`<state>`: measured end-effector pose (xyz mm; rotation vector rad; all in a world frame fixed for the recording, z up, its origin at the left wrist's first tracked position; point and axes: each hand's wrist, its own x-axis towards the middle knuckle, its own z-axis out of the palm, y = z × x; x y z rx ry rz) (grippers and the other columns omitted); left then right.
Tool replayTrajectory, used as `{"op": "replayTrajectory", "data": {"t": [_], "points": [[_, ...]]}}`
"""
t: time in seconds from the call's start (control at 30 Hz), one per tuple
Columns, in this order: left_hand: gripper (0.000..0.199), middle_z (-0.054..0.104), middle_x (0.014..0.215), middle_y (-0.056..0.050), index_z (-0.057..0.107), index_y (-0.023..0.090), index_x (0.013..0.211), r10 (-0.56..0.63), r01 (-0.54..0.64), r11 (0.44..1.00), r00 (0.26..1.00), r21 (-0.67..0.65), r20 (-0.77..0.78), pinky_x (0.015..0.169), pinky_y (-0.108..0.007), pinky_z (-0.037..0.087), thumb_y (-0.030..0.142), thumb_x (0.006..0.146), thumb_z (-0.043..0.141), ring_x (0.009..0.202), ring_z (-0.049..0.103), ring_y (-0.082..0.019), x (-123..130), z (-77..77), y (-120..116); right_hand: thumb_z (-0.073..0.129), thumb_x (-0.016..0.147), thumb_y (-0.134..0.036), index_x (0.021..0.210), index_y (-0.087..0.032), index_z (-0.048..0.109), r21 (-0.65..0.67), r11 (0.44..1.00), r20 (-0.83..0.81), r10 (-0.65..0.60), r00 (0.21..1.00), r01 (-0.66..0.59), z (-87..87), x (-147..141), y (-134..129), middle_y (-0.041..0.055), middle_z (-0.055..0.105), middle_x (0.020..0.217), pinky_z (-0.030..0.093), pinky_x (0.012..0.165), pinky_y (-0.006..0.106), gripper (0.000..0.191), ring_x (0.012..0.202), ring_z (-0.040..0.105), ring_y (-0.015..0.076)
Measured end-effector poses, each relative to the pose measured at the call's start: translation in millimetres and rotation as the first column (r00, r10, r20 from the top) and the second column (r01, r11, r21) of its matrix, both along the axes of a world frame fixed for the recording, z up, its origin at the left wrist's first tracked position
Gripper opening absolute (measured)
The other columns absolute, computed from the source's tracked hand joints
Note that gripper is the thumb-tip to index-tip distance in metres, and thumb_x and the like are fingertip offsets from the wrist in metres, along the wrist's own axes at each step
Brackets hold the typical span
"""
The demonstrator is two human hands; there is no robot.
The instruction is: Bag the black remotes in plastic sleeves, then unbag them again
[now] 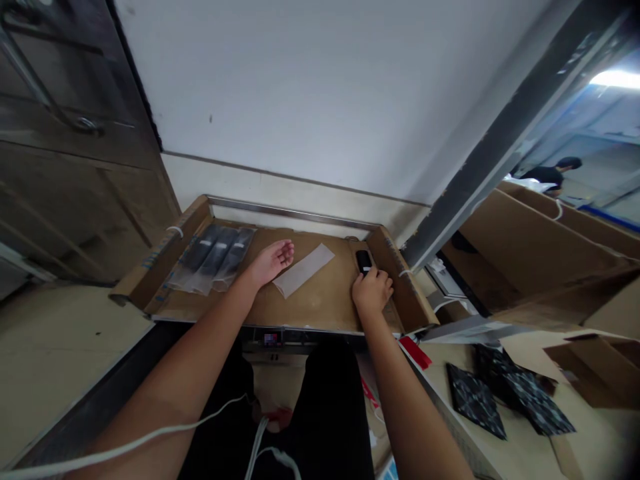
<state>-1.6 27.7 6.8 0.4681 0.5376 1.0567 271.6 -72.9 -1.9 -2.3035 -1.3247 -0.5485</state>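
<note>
My left hand (273, 262) hovers over the cardboard-lined tray (330, 310), palm turned inward, its fingers loosely bent and holding nothing. Just right of it lies a flat translucent sleeve (304, 270), slanted on the cardboard. At the tray's right side, my right hand (373, 290) is closed around the lower part of a black cylindrical object (364, 260) with a small white label. The fingers hide its lower end. On the left of the tray, three similar black objects (217, 257) lie side by side in translucent sleeves.
Folded cardboard walls (407, 283) edge the tray, and a white wall (320, 100) rises behind it. To the right stands a large cardboard box (555, 247); dark patterned packages (477, 400) lie below. A white cord (150, 437) crosses my left forearm. Another person (550, 175) is far right.
</note>
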Motion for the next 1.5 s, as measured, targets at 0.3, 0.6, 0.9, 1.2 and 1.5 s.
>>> {"op": "replayTrajectory", "data": {"t": [0.3, 0.6, 0.9, 1.2, 1.5], "points": [[0.012, 0.071, 0.091, -0.008, 0.072, 0.014, 0.091, 0.034, -0.034, 0.999, 0.999, -0.008, 0.008, 0.078, -0.027, 0.052, 0.016, 0.09, 0.06, 0.082, 0.066, -0.013, -0.2, -2.8, 0.4, 0.049, 0.09, -0.02, 0.112, -0.011, 0.063, 0.033, 0.999, 0.0, -0.037, 0.999, 0.037, -0.1, -4.9, -1.9, 0.0243, 0.058, 0.111, 0.038, 0.081, 0.047, 0.028, 0.102, 0.051, 0.0358], [0.01, 0.071, 0.091, -0.008, 0.072, 0.014, 0.09, 0.033, -0.033, 0.999, 0.999, -0.014, -0.011, 0.077, -0.028, 0.052, 0.016, 0.089, 0.062, 0.081, 0.066, -0.013, 0.9, -2.3, 2.2, 0.049, 0.091, -0.018, 0.108, -0.013, 0.065, 0.056, 0.978, 0.104, 0.196, 0.975, -0.203, 5.9, -12.4, -1.2, 0.0199, 0.058, 0.12, 0.036, 0.086, 0.043, 0.023, 0.108, 0.049, 0.0332], [0.008, 0.07, 0.091, -0.007, 0.071, 0.014, 0.089, 0.066, -0.066, 0.998, 0.997, -0.011, -0.027, 0.077, -0.028, 0.052, 0.017, 0.087, 0.063, 0.081, 0.065, -0.013, 2.1, -0.6, 1.2, 0.048, 0.091, -0.024, 0.087, -0.013, 0.065, -0.095, 0.939, 0.035, 0.334, 0.942, -0.329, 0.5, -15.7, 8.5, 0.014, 0.066, 0.087, 0.038, 0.075, 0.033, 0.02, 0.083, 0.056, 0.0244], [0.009, 0.07, 0.088, -0.007, 0.07, 0.014, 0.089, 0.049, -0.05, 0.999, 0.999, -0.016, -0.02, 0.078, -0.028, 0.05, 0.016, 0.087, 0.062, 0.08, 0.065, -0.013, 2.9, 0.1, 2.3, 0.048, 0.09, -0.021, 0.094, -0.012, 0.063, -0.059, 0.929, 0.006, 0.367, 0.93, -0.366, -2.1, -13.0, 10.6, 0.0167, 0.065, 0.096, 0.04, 0.086, 0.035, 0.019, 0.095, 0.055, 0.0273], [0.012, 0.063, 0.115, -0.012, 0.064, 0.022, 0.095, 0.723, -0.187, 0.679, 0.34, 0.71, -0.601, 0.101, -0.04, 0.04, 0.027, 0.084, 0.063, 0.118, 0.053, -0.029, -17.3, 6.4, -26.4, 0.046, 0.09, -0.019, 0.093, -0.016, 0.061, 0.057, 0.851, -0.029, 0.524, 0.851, -0.522, -0.4, -11.5, 6.8, 0.0119, 0.063, 0.092, 0.04, 0.086, 0.034, 0.015, 0.093, 0.054, 0.0253]]}}
